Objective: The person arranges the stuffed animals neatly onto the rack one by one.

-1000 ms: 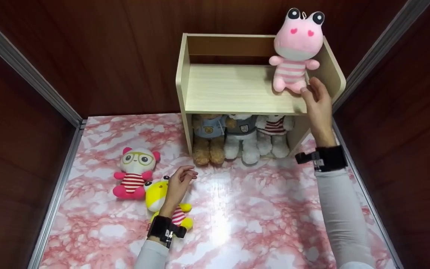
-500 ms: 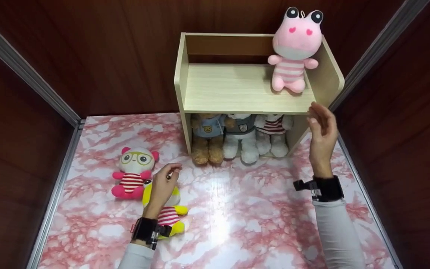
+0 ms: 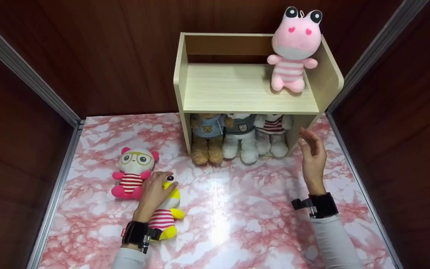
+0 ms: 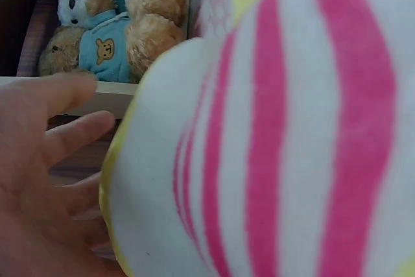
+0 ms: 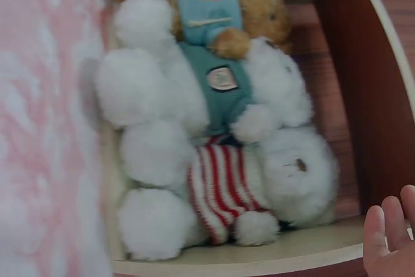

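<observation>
My left hand [image 3: 157, 192] lies over the head of a yellow frog plush [image 3: 162, 220] with a pink-striped body. In the left wrist view its fingers [image 4: 78, 137] are spread loosely along the plush's white lower face; the thumb is hidden there. A panda plush [image 3: 131, 183] with pink limbs and yellow glasses lies just left of that hand. My right hand [image 3: 314, 160] hovers with relaxed fingers beside the shelf's lower right side, holding nothing. On the top board of the pale wooden shelf [image 3: 233, 87] a pink frog plush [image 3: 291, 56] sits upright at the right.
Three plush bears fill the lower compartment: a brown one in a blue top [image 3: 207, 138], a white one in grey-green [image 3: 241, 136] and one in red stripes [image 3: 273, 134]. Dark wall panels enclose the pink marbled floor [image 3: 237, 209] on the left, right and back.
My right hand has left the pink frog plush and come down beside the shelf. The left hand has moved left and down onto the yellow frog plush, which has shifted left.
</observation>
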A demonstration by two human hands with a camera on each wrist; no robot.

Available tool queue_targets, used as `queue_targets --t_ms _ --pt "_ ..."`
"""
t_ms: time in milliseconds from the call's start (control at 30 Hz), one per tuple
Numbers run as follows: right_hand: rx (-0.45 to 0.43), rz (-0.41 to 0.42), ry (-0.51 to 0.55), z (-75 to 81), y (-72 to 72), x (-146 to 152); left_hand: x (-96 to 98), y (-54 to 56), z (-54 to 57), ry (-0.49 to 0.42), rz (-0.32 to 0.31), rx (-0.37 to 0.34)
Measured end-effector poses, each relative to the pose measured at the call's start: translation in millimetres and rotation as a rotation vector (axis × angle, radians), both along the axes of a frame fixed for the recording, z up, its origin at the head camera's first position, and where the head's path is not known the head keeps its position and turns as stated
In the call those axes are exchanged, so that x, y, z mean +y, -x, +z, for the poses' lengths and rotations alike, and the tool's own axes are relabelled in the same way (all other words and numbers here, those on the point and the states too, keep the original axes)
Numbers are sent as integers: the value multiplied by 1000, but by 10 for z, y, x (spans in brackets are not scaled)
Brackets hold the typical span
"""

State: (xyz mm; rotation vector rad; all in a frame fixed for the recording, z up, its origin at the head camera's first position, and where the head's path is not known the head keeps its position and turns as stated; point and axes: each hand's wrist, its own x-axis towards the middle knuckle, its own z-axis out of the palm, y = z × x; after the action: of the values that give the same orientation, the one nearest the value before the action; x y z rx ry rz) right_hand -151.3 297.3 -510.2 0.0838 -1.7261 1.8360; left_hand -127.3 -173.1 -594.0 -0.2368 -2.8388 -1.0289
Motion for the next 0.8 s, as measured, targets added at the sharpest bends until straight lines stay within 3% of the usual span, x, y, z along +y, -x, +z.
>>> queue_targets --t_ms 200,333,433,567,800 --pt "-78 25 -42 -353 -67 -72 -36 -46 -5 156 -81 -169" --pt "-118 73 -61 -593 -99 -131 -23 -51 -3 221 -107 -215" --pt "-151 103 -64 -720 -123 -164 -8 -46 -21 262 -122 -217" --pt "-192 139 -60 -701 -209 -253 15 -29 -51 282 -120 -202" --pt "-164 161 -26 -987 -171 -250 0 -23 -65 231 -98 -152"
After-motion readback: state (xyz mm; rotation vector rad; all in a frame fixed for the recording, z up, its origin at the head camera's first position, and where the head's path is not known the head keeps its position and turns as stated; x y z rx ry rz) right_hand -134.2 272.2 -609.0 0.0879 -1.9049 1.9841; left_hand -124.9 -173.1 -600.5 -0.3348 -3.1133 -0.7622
